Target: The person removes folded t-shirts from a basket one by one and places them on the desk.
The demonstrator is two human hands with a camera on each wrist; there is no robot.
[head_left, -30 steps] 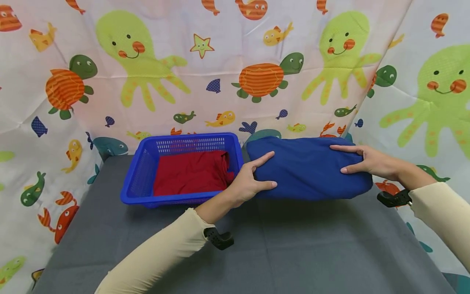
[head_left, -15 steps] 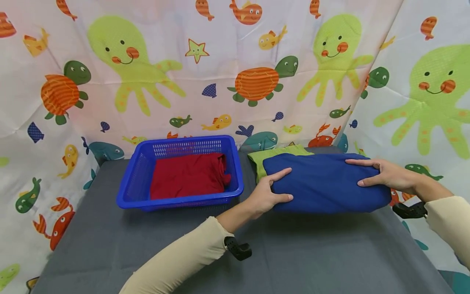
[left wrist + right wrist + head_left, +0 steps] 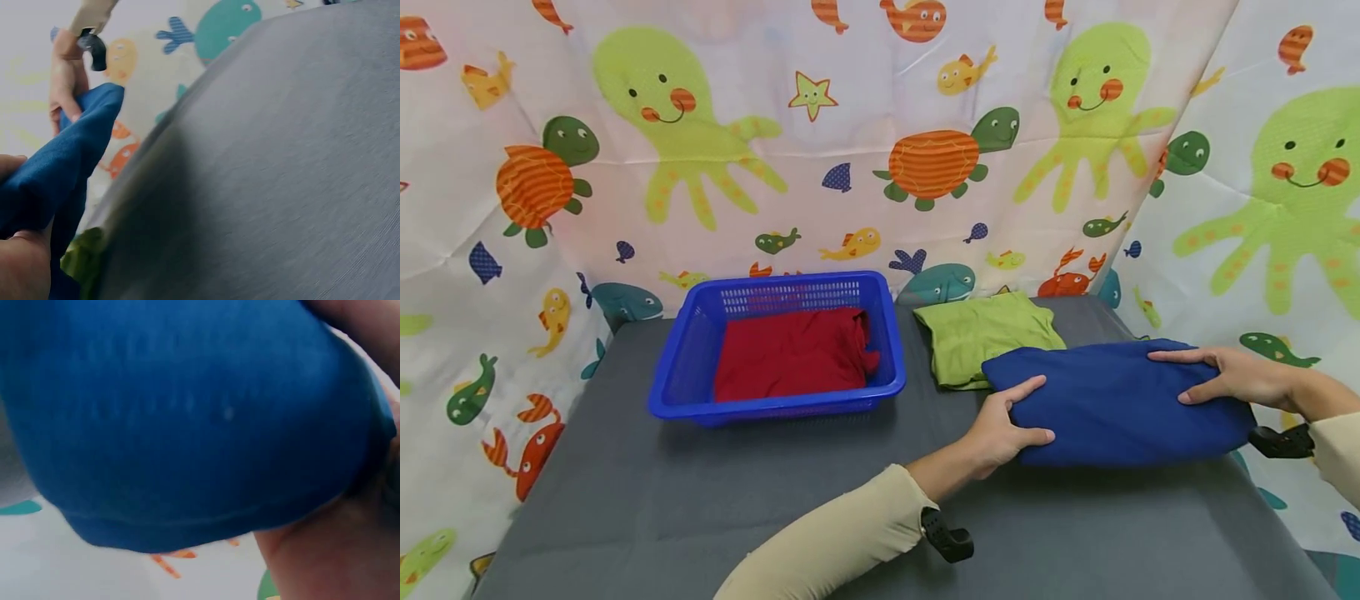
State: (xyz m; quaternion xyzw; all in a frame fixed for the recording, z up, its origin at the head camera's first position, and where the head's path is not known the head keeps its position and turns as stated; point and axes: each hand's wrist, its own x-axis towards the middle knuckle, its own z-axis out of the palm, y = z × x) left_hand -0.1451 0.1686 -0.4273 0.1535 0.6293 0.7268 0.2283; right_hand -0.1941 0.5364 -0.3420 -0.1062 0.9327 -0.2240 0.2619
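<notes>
A folded blue garment [image 3: 1120, 408] hangs just over the right side of the table, a shadow beneath it. My left hand [image 3: 1000, 433] grips its left end, thumb and forefinger on the near face. At the right end, my right hand [image 3: 1251, 379] holds it the same way; the other fingers of both hands are hidden behind the fabric. In the left wrist view the blue garment [image 3: 69, 156] sags between both hands. A stitched hem shows on the garment [image 3: 187, 437] in the right wrist view. Behind it lies a folded lime-green garment [image 3: 992, 329], partly covered from view.
To the left stands a blue plastic basket [image 3: 775, 409] with a folded red garment [image 3: 790, 354] inside. Grey cloth covers the table [image 3: 760, 508]. A curtain [image 3: 865, 100] printed with sea animals rises along the back and sides.
Both hands have carried the blue garment rightward and nearer to me, and lower. The green garment, hidden behind it a second ago, has come into view. Basket and red garment stay put.
</notes>
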